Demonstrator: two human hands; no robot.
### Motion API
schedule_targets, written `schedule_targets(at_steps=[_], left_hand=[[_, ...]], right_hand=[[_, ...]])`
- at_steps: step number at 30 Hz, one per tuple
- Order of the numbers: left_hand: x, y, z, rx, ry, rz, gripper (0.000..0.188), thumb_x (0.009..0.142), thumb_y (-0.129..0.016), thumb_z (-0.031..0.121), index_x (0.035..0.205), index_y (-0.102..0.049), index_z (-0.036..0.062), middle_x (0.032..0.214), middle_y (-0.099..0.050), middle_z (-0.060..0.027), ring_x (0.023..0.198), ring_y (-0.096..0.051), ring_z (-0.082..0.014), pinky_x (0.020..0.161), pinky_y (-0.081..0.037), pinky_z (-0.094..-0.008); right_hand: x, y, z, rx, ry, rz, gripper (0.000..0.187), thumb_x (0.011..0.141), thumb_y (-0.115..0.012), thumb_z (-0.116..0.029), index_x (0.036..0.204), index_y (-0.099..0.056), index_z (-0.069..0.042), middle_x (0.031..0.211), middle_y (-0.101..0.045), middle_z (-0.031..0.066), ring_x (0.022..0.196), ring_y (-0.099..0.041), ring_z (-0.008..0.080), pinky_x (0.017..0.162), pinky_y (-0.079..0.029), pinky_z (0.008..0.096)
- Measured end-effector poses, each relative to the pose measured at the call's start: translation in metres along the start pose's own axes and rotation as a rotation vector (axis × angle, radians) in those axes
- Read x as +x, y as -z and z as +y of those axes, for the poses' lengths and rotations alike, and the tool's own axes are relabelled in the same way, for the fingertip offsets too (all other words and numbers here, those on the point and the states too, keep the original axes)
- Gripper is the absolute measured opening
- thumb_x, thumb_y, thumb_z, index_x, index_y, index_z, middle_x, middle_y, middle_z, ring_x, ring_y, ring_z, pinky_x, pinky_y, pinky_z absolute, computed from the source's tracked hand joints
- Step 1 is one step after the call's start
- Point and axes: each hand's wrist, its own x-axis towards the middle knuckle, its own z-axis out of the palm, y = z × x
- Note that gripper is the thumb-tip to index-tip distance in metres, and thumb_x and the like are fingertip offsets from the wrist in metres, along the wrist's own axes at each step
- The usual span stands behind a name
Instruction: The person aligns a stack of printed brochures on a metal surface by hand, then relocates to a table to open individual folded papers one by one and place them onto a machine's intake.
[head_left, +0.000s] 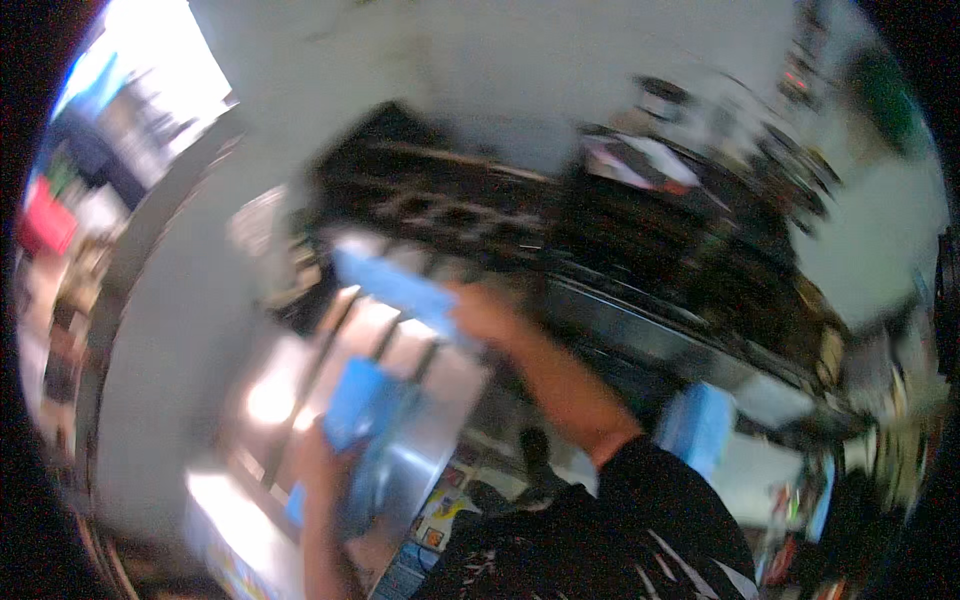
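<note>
Motion blurs the whole view. My right hand [480,311] reaches forward over a pale, shiny work surface [440,385] and closes on the right end of a flat blue strip [390,285]; its exact kind is too smeared to tell. Nearer me, my left hand [318,455] is at the lower left side of a blue block-like piece [358,403] and appears to grip it. Its fingers are partly hidden and blurred. Dark lines divide the surface under both blue pieces.
Behind the surface stands a dark machine [450,200] against a pale wall [480,60]. A blue stack [705,425] sits at the right, beside my sleeve. Printed colourful sheets [440,520] lie low in the middle. A bright opening [160,60] shows at far left.
</note>
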Motion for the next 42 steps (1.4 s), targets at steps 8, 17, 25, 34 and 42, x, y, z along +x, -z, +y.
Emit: schedule_targets(at_steps=[8,17,25,34,42], left_hand=[[0.017,-0.027,-0.067,-0.048,-0.244,-0.052,0.063,0.075,-0.079,0.032,0.120,-0.054,-0.0021,0.107,-0.064,-0.0258,0.101,-0.061,-0.0421,0.085,-0.047,-0.0433],[-0.035,0.023,-0.007,0.321,-0.206,-0.162,0.086,0.077,-0.064,0.069,0.120,-0.058,-0.0044,0.107,-0.064,-0.0293,0.097,-0.061,-0.0444,0.083,-0.050,-0.0478],[-0.010,0.020,-0.034,0.340,-0.294,-0.125,0.084,0.082,-0.055,0.072,0.122,-0.055,-0.0027,0.110,-0.063,-0.0267,0.098,-0.061,-0.0435,0.082,-0.050,-0.0482],[-0.100,0.009,0.104,-0.315,-0.511,-0.059,0.058,0.077,-0.077,0.021,0.123,-0.052,-0.0044,0.106,-0.063,-0.0181,0.098,-0.061,-0.0295,0.090,-0.047,-0.0384],[-0.197,-0.067,0.274,-0.610,-0.505,-0.433,0.051,0.071,-0.077,0.005,0.117,-0.057,-0.0025,0.109,-0.064,-0.0136,0.097,-0.062,-0.0204,0.087,-0.049,-0.0339]], right_hand=[[-0.233,0.031,0.037,0.439,-0.175,0.231,0.044,0.094,-0.056,-0.035,0.128,-0.050,-0.008,0.115,-0.060,0.0249,0.105,-0.061,0.0379,0.089,-0.048,0.0490],[-0.482,0.006,0.040,0.596,-0.591,0.580,0.043,0.089,-0.069,-0.022,0.123,-0.055,0.000,0.111,-0.062,0.0139,0.104,-0.059,0.0225,0.089,-0.047,0.0358],[-0.566,0.017,0.033,0.657,-0.792,0.955,0.041,0.086,-0.069,-0.012,0.123,-0.055,-0.001,0.107,-0.064,0.0062,0.098,-0.058,0.0138,0.087,-0.048,0.0317],[-0.686,0.040,0.121,0.674,-0.816,1.413,0.038,0.085,-0.068,-0.010,0.119,-0.056,-0.001,0.101,-0.064,0.0059,0.092,-0.059,0.0137,0.082,-0.048,0.0305],[-0.783,0.061,0.243,0.719,-0.949,1.337,0.034,0.085,-0.066,-0.010,0.116,-0.057,0.002,0.100,-0.064,0.0073,0.089,-0.059,0.0161,0.081,-0.048,0.0323]])
